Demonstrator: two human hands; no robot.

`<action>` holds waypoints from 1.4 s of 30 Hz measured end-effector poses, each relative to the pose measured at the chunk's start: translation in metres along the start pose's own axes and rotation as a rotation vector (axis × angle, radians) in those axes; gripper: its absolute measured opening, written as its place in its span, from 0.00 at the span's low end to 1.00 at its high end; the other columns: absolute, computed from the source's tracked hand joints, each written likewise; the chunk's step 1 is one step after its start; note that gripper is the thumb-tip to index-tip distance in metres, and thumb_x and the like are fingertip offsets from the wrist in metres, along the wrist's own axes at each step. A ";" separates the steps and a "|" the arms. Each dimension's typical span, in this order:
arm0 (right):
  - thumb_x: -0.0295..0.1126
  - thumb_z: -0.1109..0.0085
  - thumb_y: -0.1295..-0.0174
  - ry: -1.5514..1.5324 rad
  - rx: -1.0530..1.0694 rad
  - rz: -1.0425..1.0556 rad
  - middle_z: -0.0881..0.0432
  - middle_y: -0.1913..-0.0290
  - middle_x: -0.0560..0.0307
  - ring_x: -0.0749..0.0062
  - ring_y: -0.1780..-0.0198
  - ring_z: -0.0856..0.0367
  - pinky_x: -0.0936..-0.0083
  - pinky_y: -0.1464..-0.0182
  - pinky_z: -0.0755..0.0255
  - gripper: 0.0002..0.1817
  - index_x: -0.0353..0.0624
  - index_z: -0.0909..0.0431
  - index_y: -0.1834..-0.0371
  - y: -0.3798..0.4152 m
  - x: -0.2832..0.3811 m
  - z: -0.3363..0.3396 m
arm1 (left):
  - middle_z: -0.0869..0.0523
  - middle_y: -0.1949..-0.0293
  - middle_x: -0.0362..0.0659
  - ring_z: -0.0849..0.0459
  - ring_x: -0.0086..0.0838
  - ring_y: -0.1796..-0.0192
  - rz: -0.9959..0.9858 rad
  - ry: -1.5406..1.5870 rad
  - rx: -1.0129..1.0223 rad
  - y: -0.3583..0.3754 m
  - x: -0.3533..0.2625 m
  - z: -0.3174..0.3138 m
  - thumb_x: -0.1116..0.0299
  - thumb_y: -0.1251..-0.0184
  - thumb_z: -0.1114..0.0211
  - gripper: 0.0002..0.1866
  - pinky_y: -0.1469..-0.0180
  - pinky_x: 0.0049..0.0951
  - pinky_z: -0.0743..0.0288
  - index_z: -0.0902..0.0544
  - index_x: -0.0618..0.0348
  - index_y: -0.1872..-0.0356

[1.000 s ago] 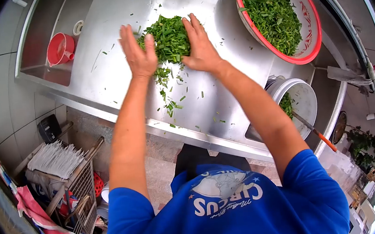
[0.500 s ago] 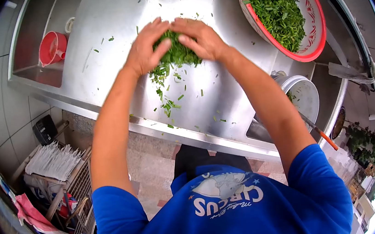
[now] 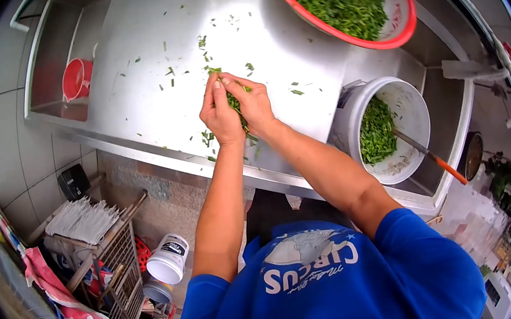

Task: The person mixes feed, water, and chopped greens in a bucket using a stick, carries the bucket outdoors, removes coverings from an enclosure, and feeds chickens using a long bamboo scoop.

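My left hand (image 3: 223,114) and my right hand (image 3: 251,100) are cupped together over the steel counter (image 3: 156,114), their thumbs side by side. Between the palms they grip a clump of chopped greens (image 3: 235,104), mostly covered by the fingers. Loose green bits lie scattered around both hands. Beyond my right hand, a red-rimmed basin (image 3: 407,27) holds a large heap of chopped greens. To the right of my right forearm, a white bucket (image 3: 409,95) contains more chopped greens and a tool with an orange handle (image 3: 447,167).
A red plastic scoop (image 3: 77,79) sits in the sink basin at the left. Below the counter's left end stands a wooden rack (image 3: 118,251) with a bundle of white strips (image 3: 83,220) on top. A small white bucket (image 3: 167,261) is on the floor beside it.
My hands have come together and closed around the greens, nearer to my body. Before, they were spread over a pile on the counter. The camera view has shifted, showing more of the white bucket.
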State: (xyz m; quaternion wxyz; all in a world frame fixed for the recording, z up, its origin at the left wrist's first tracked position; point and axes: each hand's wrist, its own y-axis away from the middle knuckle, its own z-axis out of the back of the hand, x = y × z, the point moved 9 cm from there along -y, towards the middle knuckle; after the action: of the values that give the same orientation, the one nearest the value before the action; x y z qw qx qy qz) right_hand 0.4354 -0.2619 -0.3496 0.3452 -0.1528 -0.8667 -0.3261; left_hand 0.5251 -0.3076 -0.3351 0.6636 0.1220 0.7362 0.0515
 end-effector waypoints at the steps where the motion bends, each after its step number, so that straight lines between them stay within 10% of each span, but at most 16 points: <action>1: 0.32 0.35 0.29 0.020 0.013 -0.054 0.12 0.47 0.53 0.76 0.50 0.17 0.79 0.45 0.22 0.19 0.31 0.16 0.41 0.006 0.004 0.004 | 0.15 0.40 0.51 0.17 0.32 0.39 0.010 0.084 -0.033 0.009 -0.005 -0.005 0.66 0.18 0.43 0.21 0.36 0.28 0.25 0.20 0.73 0.36; 10: 0.28 0.39 0.29 0.190 -0.148 0.293 0.16 0.37 0.45 0.67 0.35 0.21 0.73 0.31 0.30 0.17 0.29 0.16 0.41 0.168 0.193 0.123 | 0.16 0.38 0.54 0.18 0.38 0.36 -0.263 -0.019 0.277 0.204 -0.085 -0.147 0.69 0.19 0.46 0.20 0.32 0.34 0.27 0.20 0.73 0.36; 14: 0.27 0.47 0.27 0.518 -0.199 0.583 0.14 0.41 0.42 0.64 0.39 0.17 0.69 0.32 0.27 0.17 0.28 0.16 0.42 0.224 0.259 0.210 | 0.28 0.31 0.71 0.30 0.62 0.27 -0.428 0.047 0.461 0.292 -0.077 -0.214 0.68 0.21 0.46 0.22 0.24 0.50 0.38 0.23 0.76 0.37; 16: 0.30 0.44 0.29 0.876 -0.237 0.601 0.12 0.46 0.38 0.59 0.44 0.13 0.69 0.38 0.23 0.18 0.30 0.16 0.42 0.200 0.241 0.296 | 0.33 0.30 0.75 0.37 0.68 0.25 -0.416 -0.282 0.601 0.304 0.012 -0.252 0.65 0.21 0.47 0.26 0.22 0.55 0.44 0.26 0.80 0.35; 18: 0.33 0.40 0.32 1.572 -0.298 -0.095 0.10 0.51 0.36 0.55 0.50 0.10 0.67 0.44 0.21 0.18 0.32 0.14 0.45 0.184 0.211 0.358 | 0.32 0.31 0.76 0.39 0.71 0.25 -0.361 -0.747 0.809 0.307 0.034 -0.257 0.60 0.22 0.46 0.28 0.22 0.57 0.47 0.26 0.82 0.37; 21: 0.34 0.35 0.36 1.392 -0.380 0.371 0.10 0.55 0.36 0.53 0.54 0.09 0.67 0.47 0.20 0.17 0.33 0.13 0.49 0.213 0.243 0.338 | 0.29 0.32 0.73 0.33 0.66 0.28 -0.472 -0.527 0.714 0.277 -0.004 -0.226 0.62 0.28 0.38 0.24 0.25 0.53 0.38 0.21 0.77 0.43; 24: 0.32 0.35 0.36 1.308 -0.504 0.266 0.10 0.55 0.37 0.55 0.55 0.09 0.65 0.47 0.19 0.17 0.34 0.13 0.48 0.208 0.233 0.366 | 0.25 0.34 0.68 0.28 0.62 0.31 -0.604 -0.473 0.578 0.240 -0.028 -0.177 0.67 0.32 0.35 0.22 0.28 0.50 0.33 0.21 0.76 0.44; 28: 0.32 0.36 0.32 1.146 -0.325 0.681 0.10 0.53 0.41 0.56 0.54 0.10 0.62 0.48 0.19 0.14 0.34 0.13 0.49 0.220 0.220 0.238 | 0.45 0.26 0.78 0.48 0.71 0.22 -0.638 -0.930 0.049 0.194 -0.028 -0.071 0.57 0.31 0.36 0.42 0.21 0.63 0.54 0.41 0.80 0.28; 31: 0.33 0.40 0.28 1.229 -0.002 0.785 0.18 0.40 0.37 0.47 0.40 0.18 0.59 0.36 0.26 0.19 0.32 0.20 0.40 0.195 0.162 0.157 | 0.67 0.24 0.85 0.73 0.75 0.20 -0.219 -1.199 -0.092 0.162 0.017 -0.008 0.43 0.29 0.40 0.58 0.20 0.65 0.76 0.62 0.85 0.23; 35: 0.45 0.47 0.25 1.673 -0.033 0.648 0.50 0.21 0.19 0.31 0.17 0.54 0.47 0.18 0.57 0.40 0.19 0.45 0.24 0.113 0.093 0.124 | 0.70 0.25 0.85 0.77 0.74 0.20 -0.068 -1.335 -0.233 0.126 0.035 0.022 0.38 0.27 0.49 0.59 0.21 0.64 0.84 0.65 0.88 0.24; 39: 0.50 0.54 0.23 2.043 0.043 0.505 0.51 0.18 0.25 0.36 0.15 0.62 0.51 0.15 0.67 0.42 0.21 0.48 0.21 0.073 0.042 0.078 | 0.69 0.24 0.85 0.75 0.75 0.20 -0.021 -1.294 -0.272 0.072 0.030 0.019 0.41 0.23 0.54 0.54 0.21 0.65 0.82 0.64 0.87 0.24; 42: 0.40 0.48 0.28 2.044 0.348 0.761 0.49 0.18 0.27 0.39 0.15 0.57 0.52 0.15 0.64 0.40 0.22 0.47 0.21 0.057 0.006 0.033 | 0.59 0.25 0.85 0.62 0.75 0.19 -0.514 -1.101 -0.103 0.029 0.002 -0.002 0.50 0.21 0.49 0.47 0.19 0.65 0.70 0.56 0.84 0.23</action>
State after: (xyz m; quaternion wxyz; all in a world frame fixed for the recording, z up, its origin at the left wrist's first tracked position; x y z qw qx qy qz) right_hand 0.4425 -0.1979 -0.3373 0.9935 -0.0174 -0.1035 -0.0449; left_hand 0.5260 -0.2790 -0.3304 0.9430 -0.0832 0.2876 -0.1456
